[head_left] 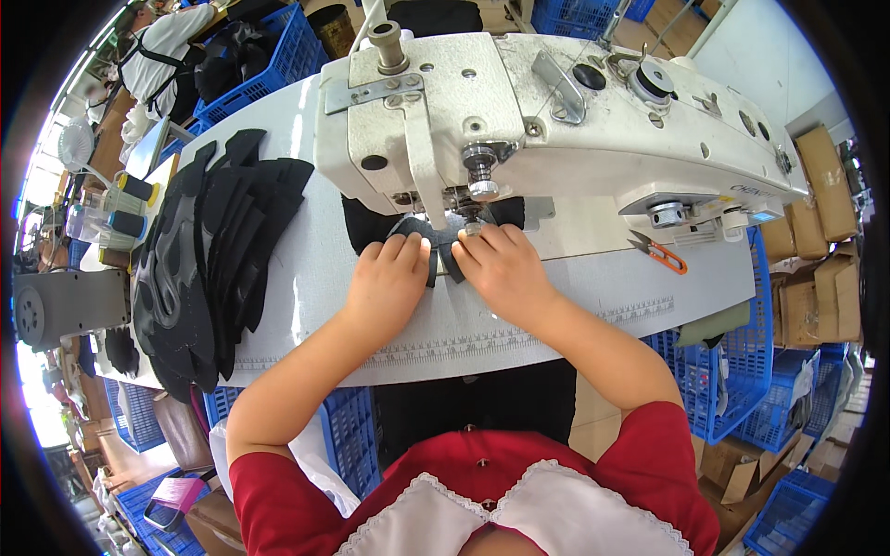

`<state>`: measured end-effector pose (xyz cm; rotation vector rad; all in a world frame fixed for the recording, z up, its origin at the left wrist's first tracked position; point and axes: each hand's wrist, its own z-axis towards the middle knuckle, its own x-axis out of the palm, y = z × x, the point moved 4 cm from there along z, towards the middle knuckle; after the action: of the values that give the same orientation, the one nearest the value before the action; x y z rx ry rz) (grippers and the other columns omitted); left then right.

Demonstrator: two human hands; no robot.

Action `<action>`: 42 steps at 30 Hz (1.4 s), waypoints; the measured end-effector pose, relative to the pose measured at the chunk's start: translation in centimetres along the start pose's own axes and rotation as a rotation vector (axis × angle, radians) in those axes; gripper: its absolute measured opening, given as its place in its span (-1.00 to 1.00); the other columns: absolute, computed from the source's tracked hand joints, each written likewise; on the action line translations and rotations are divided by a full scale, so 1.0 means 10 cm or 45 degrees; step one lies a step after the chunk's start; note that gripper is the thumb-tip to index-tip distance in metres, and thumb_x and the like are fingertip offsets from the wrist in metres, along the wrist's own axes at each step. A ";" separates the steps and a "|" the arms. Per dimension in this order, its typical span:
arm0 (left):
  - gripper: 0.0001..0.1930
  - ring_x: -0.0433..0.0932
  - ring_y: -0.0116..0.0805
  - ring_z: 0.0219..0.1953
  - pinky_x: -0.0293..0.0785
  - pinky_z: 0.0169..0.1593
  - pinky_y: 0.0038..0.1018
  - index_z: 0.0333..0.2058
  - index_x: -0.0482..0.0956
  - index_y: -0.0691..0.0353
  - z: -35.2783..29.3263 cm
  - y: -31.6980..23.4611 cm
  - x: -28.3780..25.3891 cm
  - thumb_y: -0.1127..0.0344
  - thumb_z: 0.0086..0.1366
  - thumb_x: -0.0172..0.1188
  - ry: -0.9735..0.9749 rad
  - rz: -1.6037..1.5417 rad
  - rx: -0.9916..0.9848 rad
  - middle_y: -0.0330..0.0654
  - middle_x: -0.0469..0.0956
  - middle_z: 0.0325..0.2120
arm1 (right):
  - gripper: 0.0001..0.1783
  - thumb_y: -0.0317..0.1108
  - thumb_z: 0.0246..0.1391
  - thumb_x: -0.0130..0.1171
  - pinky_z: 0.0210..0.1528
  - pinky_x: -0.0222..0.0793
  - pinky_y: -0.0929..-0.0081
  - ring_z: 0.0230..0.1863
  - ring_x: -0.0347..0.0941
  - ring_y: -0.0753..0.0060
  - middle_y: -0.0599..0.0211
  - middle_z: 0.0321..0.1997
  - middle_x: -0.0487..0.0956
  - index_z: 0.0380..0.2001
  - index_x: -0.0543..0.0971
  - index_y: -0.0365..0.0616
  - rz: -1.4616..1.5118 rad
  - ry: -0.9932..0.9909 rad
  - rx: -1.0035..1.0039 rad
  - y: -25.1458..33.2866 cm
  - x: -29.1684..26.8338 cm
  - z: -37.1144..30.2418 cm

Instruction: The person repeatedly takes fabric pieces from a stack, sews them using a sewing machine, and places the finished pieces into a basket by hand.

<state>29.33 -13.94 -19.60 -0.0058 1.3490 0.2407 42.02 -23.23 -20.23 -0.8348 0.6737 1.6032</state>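
A black fabric piece (366,227) with a grey part lies under the needle area of a white industrial sewing machine (436,102). My left hand (394,278) grips the near edge of this piece just left of the needle, fingers bent and pressed together. On the other side of the needle, my right hand (501,269) pinches the piece's right flap close to the presser foot. Between my hands two dark strips of the piece hang toward me. The machine head hides the far part of the fabric.
Stacked black cut pieces (222,232) cover the table's left side. Orange-handled thread snips (660,253) lie at right, and a printed ruler (464,345) runs along the front edge. Thread spools (130,222) stand far left. Blue crates (732,361) and cardboard boxes (820,287) surround the table. Another person (167,56) sits back left.
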 end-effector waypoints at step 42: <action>-0.79 0.43 -0.21 0.01 0.37 0.02 -0.33 -0.31 0.58 0.27 0.17 0.15 0.11 0.37 0.05 0.12 0.087 -0.042 -0.093 -0.11 0.51 -0.07 | -0.90 -0.46 -0.18 0.11 0.01 0.28 0.38 -0.11 0.40 0.34 0.31 -0.24 0.54 -0.49 0.53 -0.16 0.008 0.085 0.122 -0.12 0.07 0.08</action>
<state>30.97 -12.04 -20.08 -0.0980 1.4065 0.2638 43.05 -21.99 -20.36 -0.8188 0.7948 1.5416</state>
